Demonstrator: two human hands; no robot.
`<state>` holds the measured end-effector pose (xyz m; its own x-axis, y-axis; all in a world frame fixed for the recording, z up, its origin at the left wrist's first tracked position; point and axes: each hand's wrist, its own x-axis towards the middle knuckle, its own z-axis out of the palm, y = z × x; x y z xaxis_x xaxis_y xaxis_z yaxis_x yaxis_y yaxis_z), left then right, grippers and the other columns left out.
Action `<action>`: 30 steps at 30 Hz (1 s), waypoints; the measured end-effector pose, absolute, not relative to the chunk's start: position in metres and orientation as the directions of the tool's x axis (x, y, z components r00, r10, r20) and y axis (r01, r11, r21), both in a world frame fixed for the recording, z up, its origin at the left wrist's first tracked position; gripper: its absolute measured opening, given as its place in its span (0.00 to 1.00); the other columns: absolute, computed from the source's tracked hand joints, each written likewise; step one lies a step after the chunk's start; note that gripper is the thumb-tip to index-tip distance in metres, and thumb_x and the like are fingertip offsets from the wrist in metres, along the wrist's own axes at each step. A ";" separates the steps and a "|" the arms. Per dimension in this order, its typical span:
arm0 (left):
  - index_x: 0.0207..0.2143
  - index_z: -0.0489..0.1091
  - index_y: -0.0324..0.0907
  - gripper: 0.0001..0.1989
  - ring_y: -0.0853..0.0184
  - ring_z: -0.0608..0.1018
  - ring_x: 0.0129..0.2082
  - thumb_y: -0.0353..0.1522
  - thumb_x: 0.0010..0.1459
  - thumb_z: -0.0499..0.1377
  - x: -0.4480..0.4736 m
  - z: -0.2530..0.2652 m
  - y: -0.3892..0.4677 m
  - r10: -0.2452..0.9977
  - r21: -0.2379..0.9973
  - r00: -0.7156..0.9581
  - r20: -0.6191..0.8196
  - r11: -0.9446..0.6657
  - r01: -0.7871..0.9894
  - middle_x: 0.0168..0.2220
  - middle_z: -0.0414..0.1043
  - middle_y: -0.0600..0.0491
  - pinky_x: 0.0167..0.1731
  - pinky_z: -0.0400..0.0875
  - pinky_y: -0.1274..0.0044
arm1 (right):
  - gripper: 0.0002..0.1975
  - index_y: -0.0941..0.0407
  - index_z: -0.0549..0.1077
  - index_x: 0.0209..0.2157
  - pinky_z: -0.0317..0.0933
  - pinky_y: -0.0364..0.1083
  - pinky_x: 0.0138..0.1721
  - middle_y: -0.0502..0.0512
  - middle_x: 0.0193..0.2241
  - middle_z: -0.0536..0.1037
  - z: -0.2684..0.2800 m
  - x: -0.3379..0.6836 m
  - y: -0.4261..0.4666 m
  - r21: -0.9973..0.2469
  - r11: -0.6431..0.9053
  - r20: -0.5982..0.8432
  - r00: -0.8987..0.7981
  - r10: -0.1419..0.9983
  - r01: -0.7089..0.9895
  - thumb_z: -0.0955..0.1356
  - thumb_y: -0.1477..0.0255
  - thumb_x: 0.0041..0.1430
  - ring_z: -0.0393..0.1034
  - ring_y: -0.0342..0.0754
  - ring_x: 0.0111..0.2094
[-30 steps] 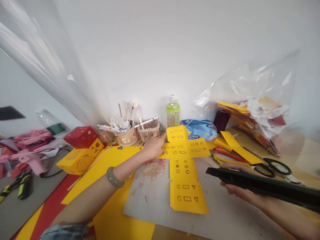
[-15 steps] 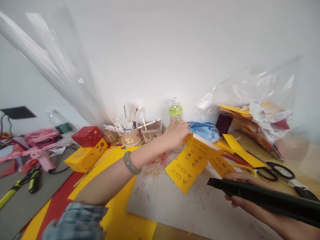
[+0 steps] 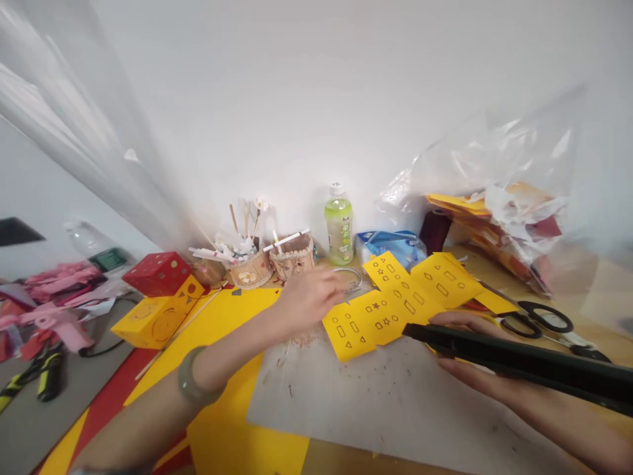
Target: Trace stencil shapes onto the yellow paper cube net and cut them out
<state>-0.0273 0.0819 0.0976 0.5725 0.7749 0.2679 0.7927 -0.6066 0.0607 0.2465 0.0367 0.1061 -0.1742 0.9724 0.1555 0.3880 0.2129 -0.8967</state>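
Note:
A yellow card cut-out with small drawn shapes spreads over the grey board, its panels laid out nearly flat. My left hand hovers at the card's left edge. Its fingers are loosely bent and a little blurred, with nothing seen in them. On the other side, my right hand is closed around a long black tool whose exact kind I cannot make out. The tool's narrow end points left over the card's lower edge. Some of the right fingers are hidden behind it.
Scissors lie at the right. Along the wall stand a green drink bottle, a blue packet and decorated pots. At left are red and yellow boxes, a pink glue gun and pliers.
My left hand has let go of the card's raised panel and moved left and down. The card's panels have opened out flatter. My right hand and the black tool have shifted slightly up in view.

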 end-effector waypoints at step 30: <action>0.31 0.70 0.37 0.09 0.65 0.73 0.33 0.26 0.63 0.51 -0.037 0.010 0.036 0.621 0.062 0.727 0.293 -0.771 0.634 0.31 0.70 0.50 0.30 0.73 0.75 | 0.04 0.48 0.69 0.34 0.67 0.47 0.40 0.47 0.33 0.75 0.047 0.174 0.070 -0.845 0.338 0.098 -0.502 0.859 0.414 0.66 0.64 0.56 0.71 0.52 0.37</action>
<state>-0.0373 0.0355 0.0100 0.7267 0.6213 0.2930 0.6340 -0.7708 0.0622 0.1736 0.0699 0.0473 -0.5019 0.8594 0.0977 0.4140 0.3379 -0.8453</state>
